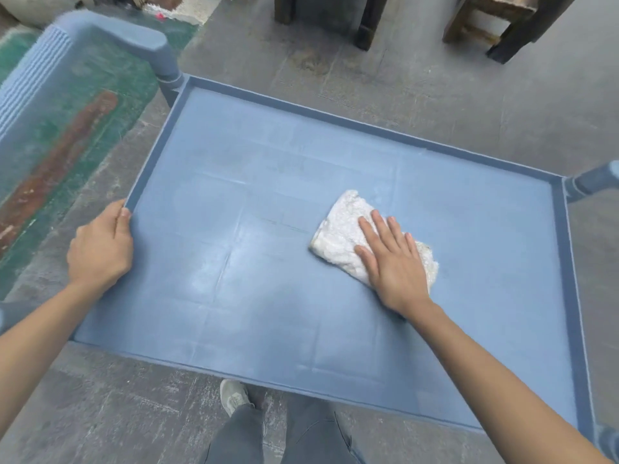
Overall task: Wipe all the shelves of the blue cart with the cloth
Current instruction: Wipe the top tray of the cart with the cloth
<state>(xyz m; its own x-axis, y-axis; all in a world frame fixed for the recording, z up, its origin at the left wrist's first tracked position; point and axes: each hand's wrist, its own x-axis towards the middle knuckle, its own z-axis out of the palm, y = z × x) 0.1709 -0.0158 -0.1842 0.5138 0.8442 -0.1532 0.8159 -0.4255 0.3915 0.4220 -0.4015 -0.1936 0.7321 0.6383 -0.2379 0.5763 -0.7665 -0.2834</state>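
Head view showed you standing over the cart (335, 135), looking down onto its top shelf (268, 262), a flat blue tray with a raised rim all round. Your right hand (392, 262) lay flat on the cloth (338, 229), fingers straight and slightly spread, palm pressing the cloth down onto the shelf. The cloth was a white, nubbly, folded wad, sitting on the right half of the shelf, nearer the far right corner than the near edge, and apart from the rim on every side. Part of it stuck out beyond your fingertips toward the far left, and a little showed past the right side of your hand.

Your left hand (100, 246) gripped the left rim of the shelf, fingers curled over the edge and the thumb on the inner side (the fingertips themselves were hidden below the rim). The shelf surface carried pale, streaky smears and faint crease-like lines, heaviest around the middle.

The cart's handle (110, 35) rose at the far left corner, ribbed along its outer face. A post (593, 182) jutted out at the far right corner. Below the near edge you could see your shoe (234, 396) and grey trousers (284, 437) on the grey floor (435, 78). Dark wooden furniture legs (368, 25) stood at the top, well apart from the cart, and a green and red patch (67, 135) marked the floor at left.
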